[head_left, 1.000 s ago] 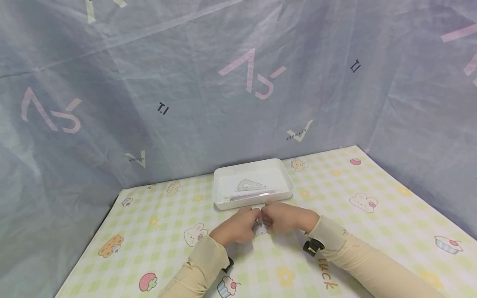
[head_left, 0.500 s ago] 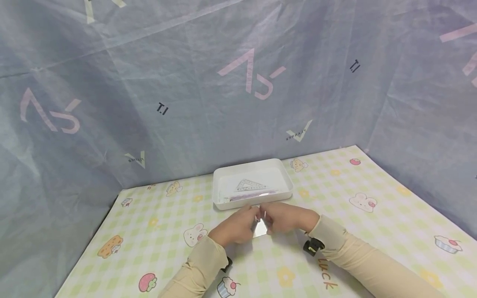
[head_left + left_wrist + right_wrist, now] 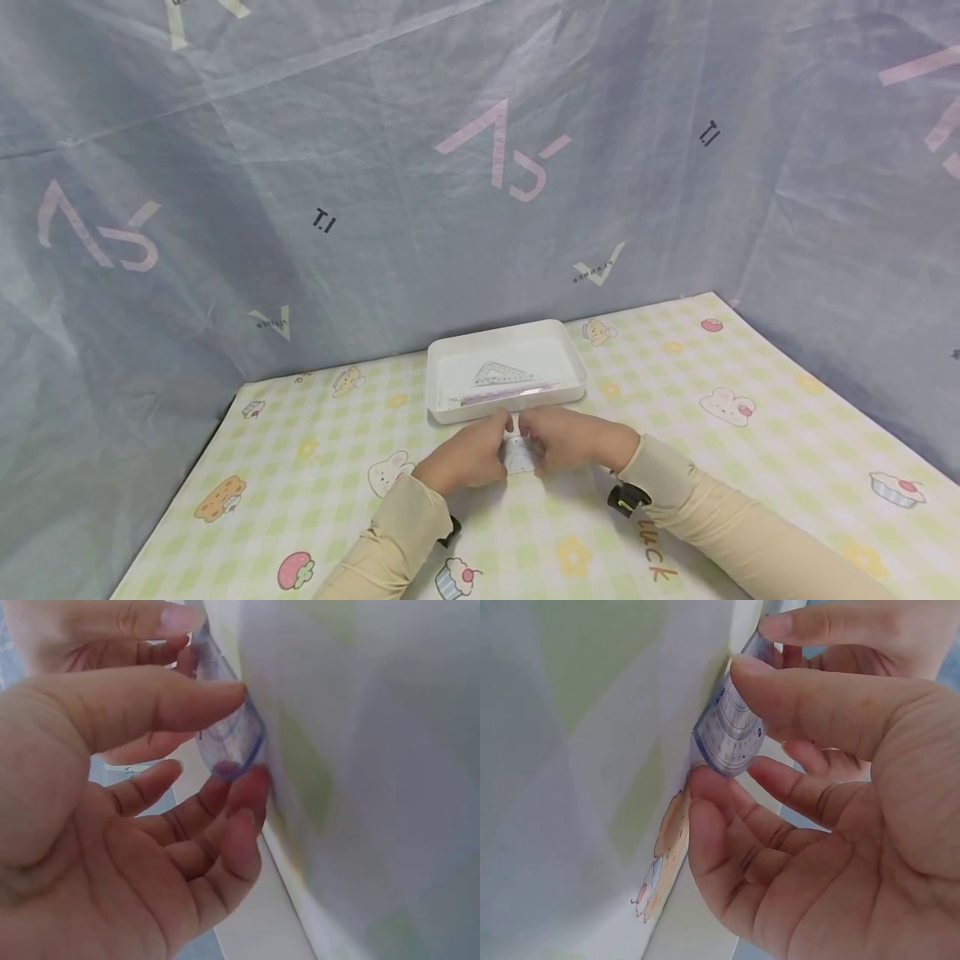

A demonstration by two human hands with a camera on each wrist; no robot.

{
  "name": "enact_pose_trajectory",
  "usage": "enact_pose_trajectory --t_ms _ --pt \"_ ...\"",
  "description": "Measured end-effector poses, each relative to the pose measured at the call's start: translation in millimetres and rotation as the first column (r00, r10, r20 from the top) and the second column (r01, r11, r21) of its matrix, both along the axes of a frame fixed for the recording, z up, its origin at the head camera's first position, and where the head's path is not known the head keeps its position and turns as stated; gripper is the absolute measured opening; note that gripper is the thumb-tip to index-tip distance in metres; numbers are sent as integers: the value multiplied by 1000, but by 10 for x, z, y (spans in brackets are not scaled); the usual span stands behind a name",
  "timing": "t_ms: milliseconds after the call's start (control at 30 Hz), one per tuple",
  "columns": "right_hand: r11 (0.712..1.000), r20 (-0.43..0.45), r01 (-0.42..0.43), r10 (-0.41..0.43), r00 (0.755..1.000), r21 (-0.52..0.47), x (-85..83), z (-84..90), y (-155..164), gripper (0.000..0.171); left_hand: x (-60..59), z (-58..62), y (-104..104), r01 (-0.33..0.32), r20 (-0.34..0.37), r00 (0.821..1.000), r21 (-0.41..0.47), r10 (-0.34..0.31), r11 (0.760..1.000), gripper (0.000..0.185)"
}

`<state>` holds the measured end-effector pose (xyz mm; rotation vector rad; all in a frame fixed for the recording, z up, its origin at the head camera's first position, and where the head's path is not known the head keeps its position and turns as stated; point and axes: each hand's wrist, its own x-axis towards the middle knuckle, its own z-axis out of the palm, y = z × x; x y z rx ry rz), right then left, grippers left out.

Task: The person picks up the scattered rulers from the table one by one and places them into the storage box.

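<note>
A clear plastic protractor (image 3: 519, 457) with a bluish edge is held just in front of the white tray. My left hand (image 3: 467, 454) grips its left side and my right hand (image 3: 576, 440) its right side. Curved scale lines show on the protractor (image 3: 733, 739) in the right wrist view, with the right thumb over its face and fingertips at its lower edge. From the left wrist, the left thumb lies across the protractor (image 3: 238, 742) and the fingers curl at its far end. Parts of it are hidden behind the fingers.
Behind the hands, the white tray (image 3: 433, 375) stands near the table's back edge. Inside it lie a clear triangular set square (image 3: 504, 373) and a purplish flat strip (image 3: 510, 392). A grey-blue curtain (image 3: 375, 208) hangs behind the checked tablecloth (image 3: 660, 375).
The protractor has tilted between the hands: it flashed bright half a second ago and shows its markings now. The left hand has shifted slightly left, widening the gap between the hands.
</note>
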<state>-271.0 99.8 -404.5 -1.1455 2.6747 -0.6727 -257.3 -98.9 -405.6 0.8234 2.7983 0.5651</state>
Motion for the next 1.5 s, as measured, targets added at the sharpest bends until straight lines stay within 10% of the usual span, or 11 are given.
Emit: enact_pose_trajectory --t_ms 667,1500 --pt "996 -24 11 -9 1000 85 62 27 -35 42 -9 11 -6 53 11 999 48 -53 997 53" --pt "981 -192 69 -104 976 -184 -33 148 35 38 -97 186 -127 -13 -208 976 264 70 964 35"
